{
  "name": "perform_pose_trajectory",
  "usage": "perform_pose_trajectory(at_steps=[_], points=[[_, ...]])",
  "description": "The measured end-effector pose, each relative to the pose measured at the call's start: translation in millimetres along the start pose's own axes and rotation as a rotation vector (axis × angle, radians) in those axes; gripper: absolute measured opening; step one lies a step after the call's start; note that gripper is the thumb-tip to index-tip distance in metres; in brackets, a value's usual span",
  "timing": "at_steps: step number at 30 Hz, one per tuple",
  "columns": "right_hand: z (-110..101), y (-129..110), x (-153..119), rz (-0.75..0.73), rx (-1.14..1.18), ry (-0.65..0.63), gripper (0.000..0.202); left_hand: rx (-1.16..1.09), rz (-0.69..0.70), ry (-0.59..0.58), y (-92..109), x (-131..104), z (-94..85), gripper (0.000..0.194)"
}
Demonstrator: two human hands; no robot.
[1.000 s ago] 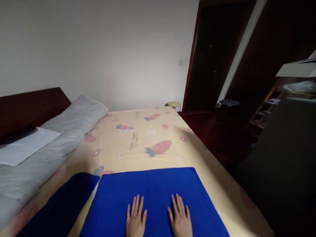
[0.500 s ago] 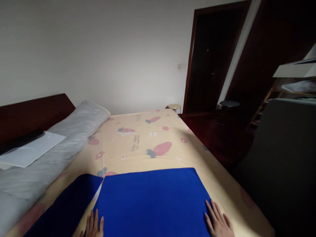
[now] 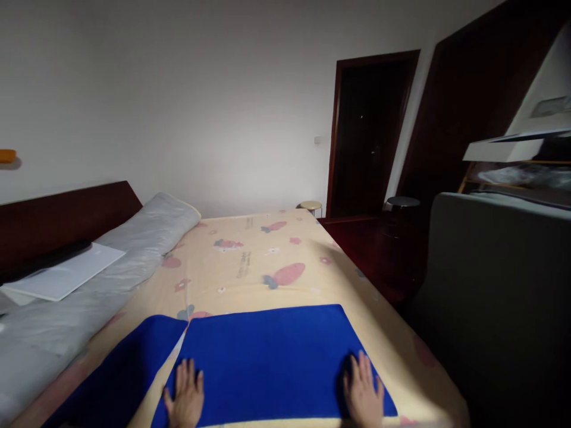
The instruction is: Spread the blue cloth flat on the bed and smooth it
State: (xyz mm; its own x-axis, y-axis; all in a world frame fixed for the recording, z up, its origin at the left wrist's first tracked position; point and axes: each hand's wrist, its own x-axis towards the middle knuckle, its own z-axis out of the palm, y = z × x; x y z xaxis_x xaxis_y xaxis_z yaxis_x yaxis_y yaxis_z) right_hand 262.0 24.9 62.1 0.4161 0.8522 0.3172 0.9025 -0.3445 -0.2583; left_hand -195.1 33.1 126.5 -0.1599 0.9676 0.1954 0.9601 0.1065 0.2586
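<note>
Two bare hands flat on the cloth: left hand [image 3: 186,399], right hand [image 3: 363,395]. Two blue folded cloths, the brighter one [image 3: 272,362] under both hands, the darker one [image 3: 120,374] just beside it at the left. One bed sheet [image 3: 263,267] printed with carrots. One long grey pillow [image 3: 89,279]. One white flat board [image 3: 62,276]. Two round stools [image 3: 311,205] [image 3: 402,202]. One dark doorway [image 3: 366,137].

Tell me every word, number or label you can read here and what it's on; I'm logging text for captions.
Nothing can be read for certain.
Bed sheet: small dark print near the carrot pattern and near the far edge, too blurred to read.
White flat board on the grey pillow: no text visible.
Blue cloth under the left hand and right hand: plain, no label.
</note>
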Motion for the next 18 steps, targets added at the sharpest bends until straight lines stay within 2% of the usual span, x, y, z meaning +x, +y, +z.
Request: perform_pose_trajectory(at_steps=[2, 5, 6, 8, 10, 12, 15, 18], points=[[2, -57, -15, -0.190, 0.096, -0.051, 0.057, -0.002, 0.043, -0.021, 35, -1, 12.2, 0.068], [17, -131, -41, -0.419, 0.235, -0.228, 0.053, 0.014, 0.153, -0.110, 100, -5, 43.7, 0.064], [23, -147, -47, -0.473, 0.257, -0.295, 0.053, 0.021, 0.182, -0.149, 120, -8, 55.7, 0.063], [36, -161, -57, -0.561, 0.274, -0.382, 0.053, 0.030, 0.190, -0.248, 149, -14, 77.0, 0.061], [46, -159, -60, -0.644, 0.273, -0.395, 0.056, 0.021, 0.187, -0.352, 158, -20, 90.9, 0.061], [51, -150, -61, -0.706, 0.267, -0.364, 0.058, -0.010, 0.213, -0.402, 154, -25, 96.0, 0.062], [52, -143, -60, -0.723, 0.240, -0.337, 0.058, -0.044, 0.235, -0.405, 144, -27, 93.5, 0.064], [54, -144, -61, -0.715, 0.215, -0.361, 0.058, -0.049, 0.226, -0.398, 143, -28, 89.2, 0.065]])
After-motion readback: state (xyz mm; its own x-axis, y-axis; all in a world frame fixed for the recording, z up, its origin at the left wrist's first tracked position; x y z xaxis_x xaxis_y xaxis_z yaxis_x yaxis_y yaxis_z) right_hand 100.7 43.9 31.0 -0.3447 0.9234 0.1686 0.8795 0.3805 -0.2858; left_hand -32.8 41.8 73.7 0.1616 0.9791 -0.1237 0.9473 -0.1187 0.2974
